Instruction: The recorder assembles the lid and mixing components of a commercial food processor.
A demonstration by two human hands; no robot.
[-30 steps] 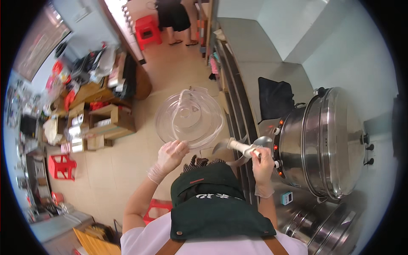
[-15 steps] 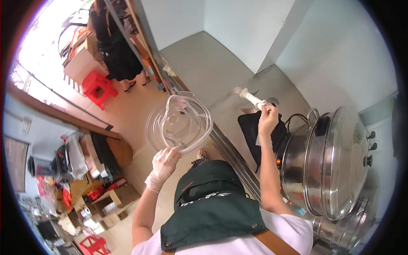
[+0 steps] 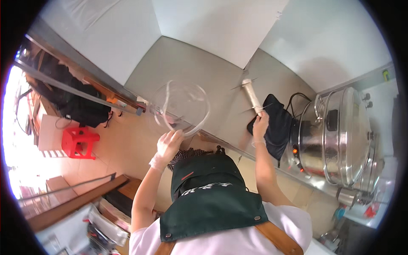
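My left hand [image 3: 170,146], in a thin clear glove, grips the near rim of a round transparent plastic bowl [image 3: 188,104]. The bowl is held up over the front edge of the grey counter, and some of its outline blurs into the background. My right hand [image 3: 260,125] is closed on the lower end of a food processor blade [image 3: 252,97], a white shaft with thin metal blades sticking out sideways near both ends. The shaft points away from me above the counter. Beside my right hand lies a black cloth-like item [image 3: 276,127].
Large shiny steel pots [image 3: 312,136] with small orange lights stand on the right. The grey counter [image 3: 187,59] meets white walls at the back. At far left are a red plastic stool [image 3: 80,144] and another person [image 3: 72,89] in dark clothes.
I have turned to the right, toward the counter, so the stool and other person sit further left in view. The blade now points more straight away from me. Both hands keep their holds.
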